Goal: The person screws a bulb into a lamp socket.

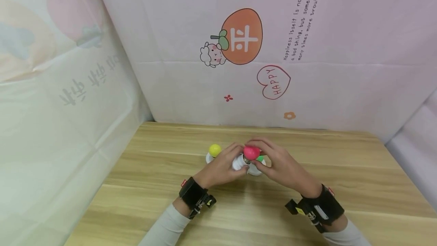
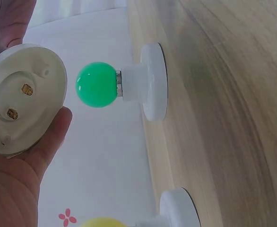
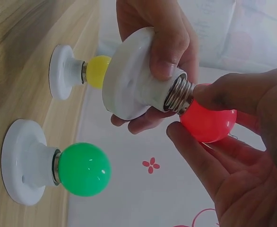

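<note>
My left hand (image 1: pixel 223 166) grips a white lamp holder (image 3: pixel 129 78) above the table, thumb on its neck. Its underside, with two brass terminals, faces the left wrist camera. Between the thumb and fingers of my right hand (image 1: pixel 281 164) is a red light bulb (image 3: pixel 209 118). The bulb's metal screw base sits at the holder's mouth, tilted, with much of the thread showing. Behind the hands, a green bulb (image 3: pixel 84 169) stands in a white holder (image 3: pixel 22 161) on the table. A yellow bulb (image 1: pixel 215 150) stands in another white holder (image 3: pixel 60 71).
The wooden table (image 1: pixel 153 177) runs back to a patterned cloth wall (image 1: pixel 184 94). A second cloth (image 1: pixel 102 132) hangs along the left side. Both standing holders are close by the hands, at the middle of the table.
</note>
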Available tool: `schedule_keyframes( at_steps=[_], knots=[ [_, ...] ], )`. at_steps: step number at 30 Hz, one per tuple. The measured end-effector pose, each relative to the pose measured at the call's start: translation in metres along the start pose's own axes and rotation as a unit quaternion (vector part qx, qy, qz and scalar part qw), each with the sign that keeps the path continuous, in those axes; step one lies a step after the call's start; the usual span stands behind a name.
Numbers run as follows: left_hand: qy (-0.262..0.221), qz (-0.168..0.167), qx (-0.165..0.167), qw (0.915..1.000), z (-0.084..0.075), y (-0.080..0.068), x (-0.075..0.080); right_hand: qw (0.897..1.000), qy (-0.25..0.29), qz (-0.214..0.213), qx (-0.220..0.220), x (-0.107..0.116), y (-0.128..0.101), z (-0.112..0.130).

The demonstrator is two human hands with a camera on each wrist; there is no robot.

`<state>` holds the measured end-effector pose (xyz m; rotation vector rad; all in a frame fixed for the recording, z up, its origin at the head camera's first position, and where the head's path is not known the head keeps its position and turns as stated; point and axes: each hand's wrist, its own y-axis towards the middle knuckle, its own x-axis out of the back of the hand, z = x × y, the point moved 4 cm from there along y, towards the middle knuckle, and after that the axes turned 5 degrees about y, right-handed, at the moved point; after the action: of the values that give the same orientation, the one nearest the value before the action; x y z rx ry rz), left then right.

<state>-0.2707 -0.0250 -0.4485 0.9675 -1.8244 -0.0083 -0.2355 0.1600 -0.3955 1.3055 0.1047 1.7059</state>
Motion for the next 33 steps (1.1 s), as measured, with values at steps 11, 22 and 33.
schedule_keyframes(
  at_steps=[11,22,33],
  knots=[
    [-0.015,-0.001,0.006,0.9999,0.0013,-0.001,0.0006,1.0,0.008,0.002,-0.004,-0.0015,-0.0008,-0.0016],
    [-0.016,0.001,0.019,0.9997,-0.0002,-0.0012,0.0022,1.0,0.004,0.006,-0.007,-0.0013,-0.0017,-0.0017],
    [0.003,0.012,0.023,0.9997,-0.0012,-0.0014,0.0025,1.0,0.001,-0.002,-0.031,-0.0013,-0.0029,-0.0031]
  ],
)
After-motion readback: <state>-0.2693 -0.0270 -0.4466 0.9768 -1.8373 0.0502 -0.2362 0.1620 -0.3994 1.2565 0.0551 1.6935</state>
